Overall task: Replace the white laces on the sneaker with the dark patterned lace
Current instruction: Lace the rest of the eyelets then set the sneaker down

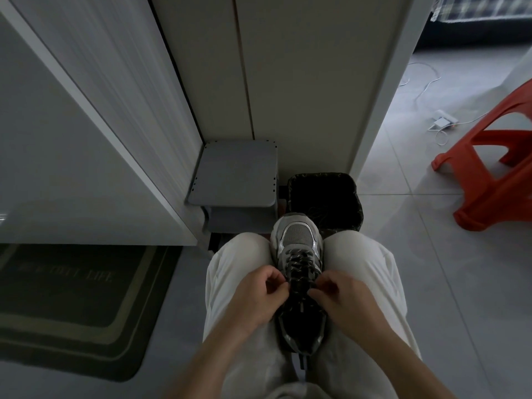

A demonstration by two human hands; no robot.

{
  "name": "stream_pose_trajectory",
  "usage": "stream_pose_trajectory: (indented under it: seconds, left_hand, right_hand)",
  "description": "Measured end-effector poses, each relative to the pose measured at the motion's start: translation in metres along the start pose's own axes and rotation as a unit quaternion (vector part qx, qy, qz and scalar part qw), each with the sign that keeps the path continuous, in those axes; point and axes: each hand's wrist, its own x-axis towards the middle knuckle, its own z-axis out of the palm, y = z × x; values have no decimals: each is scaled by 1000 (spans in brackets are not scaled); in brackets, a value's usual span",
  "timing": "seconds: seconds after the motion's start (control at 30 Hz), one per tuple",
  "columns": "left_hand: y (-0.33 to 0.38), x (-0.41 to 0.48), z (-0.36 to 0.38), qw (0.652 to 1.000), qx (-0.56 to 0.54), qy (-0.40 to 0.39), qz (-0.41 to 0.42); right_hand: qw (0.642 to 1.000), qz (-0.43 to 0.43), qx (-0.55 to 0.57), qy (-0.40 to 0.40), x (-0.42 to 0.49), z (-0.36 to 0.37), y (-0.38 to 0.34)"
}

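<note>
A grey and silver sneaker (296, 240) sits wedged between my knees, toe pointing away from me. The dark patterned lace (299, 262) criss-crosses its eyelets from near the toe up to my fingers. My left hand (259, 295) pinches the lace at the sneaker's left side, fingers curled. My right hand (342, 295) pinches the lace at the right side, level with the left hand. No white lace shows on the sneaker. The dark tongue and collar (300, 321) lie below my hands.
A black bin (351, 194) lined with a bag stands just beyond the toe. A small grey stool (233, 174) is to its left, against a white cabinet (86, 168). An orange plastic stool (495, 174) and cables are on the tiled floor at right. A dark doormat (72, 306) lies at left.
</note>
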Motion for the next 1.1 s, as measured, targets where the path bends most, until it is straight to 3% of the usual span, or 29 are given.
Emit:
stream_pose_trajectory:
  seconds: [0.37, 0.53, 0.63, 0.77, 0.97, 1.1]
  left_hand:
    - [3, 2, -1, 989, 137, 4, 55]
    - [12, 14, -20, 975, 198, -64, 79]
    - [13, 21, -26, 979, 174, -81, 70]
    - [5, 15, -24, 989, 104, -90, 49]
    - [4, 8, -16, 988, 119, -63, 79]
    - [9, 18, -25, 978, 168, -95, 72]
  right_hand:
    - [998, -25, -59, -8, 0, 0, -7]
    - [993, -60, -83, -59, 11, -16, -8]
    - [994, -38, -78, -69, 19, -24, -5]
    - [998, 1, -60, -20, 17, -22, 2]
    - [998, -16, -50, -42, 9, -8, 1]
    - [993, -33, -89, -64, 11, -12, -1]
